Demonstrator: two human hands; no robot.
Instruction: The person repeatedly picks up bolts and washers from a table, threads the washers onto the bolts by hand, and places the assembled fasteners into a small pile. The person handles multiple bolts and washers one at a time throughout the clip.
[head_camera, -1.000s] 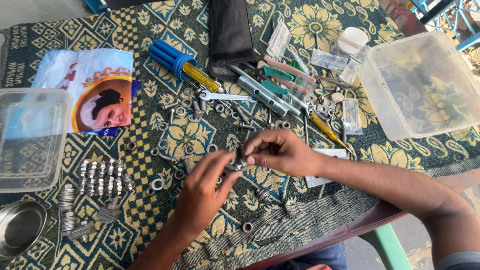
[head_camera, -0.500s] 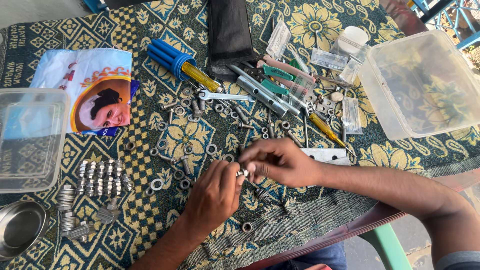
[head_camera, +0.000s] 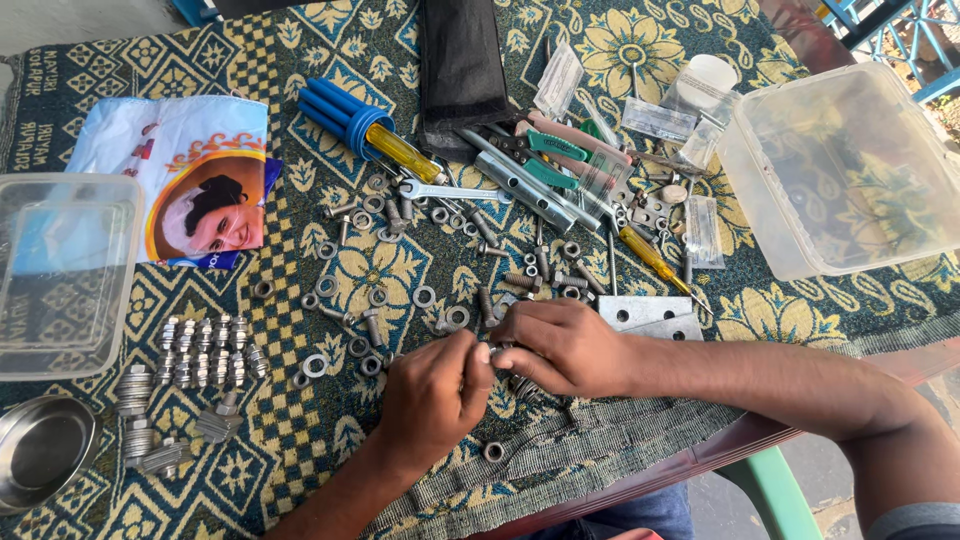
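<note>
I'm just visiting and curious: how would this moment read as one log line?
left hand: pinching small metal fastener | right hand: gripping same fastener | nearby: loose nuts and washers, patterned cloth

Both hands, left hand (head_camera: 430, 395) and right hand (head_camera: 562, 345), meet fingertip to fingertip over the cloth (head_camera: 300, 440). Rows of bolts (head_camera: 205, 350) lie left, loose washers (head_camera: 400, 300) just behind, tools (head_camera: 520, 170) farther behind, an open container (head_camera: 850, 170) behind-right.

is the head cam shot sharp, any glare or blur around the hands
Head view: even daylight, soft shadows. The loose washers and assembled bolts read sharp. Mild glare on the clear plastic tub. The left hand and right hand are sharp, but hide the small part between their fingertips.
</note>
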